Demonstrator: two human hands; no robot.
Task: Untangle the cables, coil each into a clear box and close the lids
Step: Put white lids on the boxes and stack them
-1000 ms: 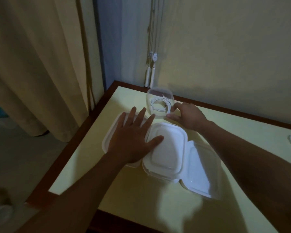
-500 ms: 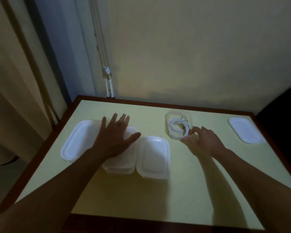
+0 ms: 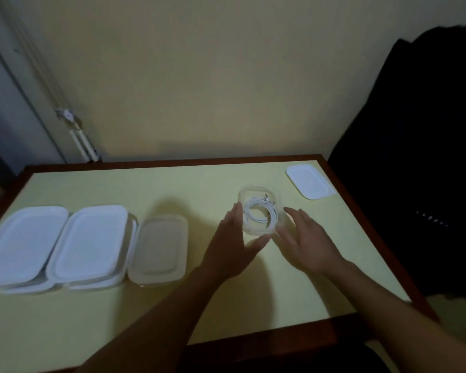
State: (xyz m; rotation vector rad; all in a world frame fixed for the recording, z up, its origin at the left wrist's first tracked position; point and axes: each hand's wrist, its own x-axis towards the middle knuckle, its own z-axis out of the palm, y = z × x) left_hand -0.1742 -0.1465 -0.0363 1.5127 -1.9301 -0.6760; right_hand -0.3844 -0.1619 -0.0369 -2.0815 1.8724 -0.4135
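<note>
The white cable (image 3: 261, 212) lies coiled inside a small clear box (image 3: 256, 233), which stands without a lid on the yellow table (image 3: 226, 305), a little right of the middle. The long axis of this box runs away from the person, and the two hands stand on both sides of it. The left hand (image 3: 233, 249) is by its left wall and the right hand (image 3: 310, 246) by its right wall. Both have straight, spread fingers and hold nothing. With the blur I cannot tell if they touch the plastic or are only just beside it. The important relation, I think, is the loose lid (image 3: 310, 181). It lies flat near the far right corner, well apart from the box, behind it and to its right, so the right hand is clearly the nearer one to bring it. Three other containers (image 3: 92, 240) lie in a row at the left side, well apart from both hands.
</note>
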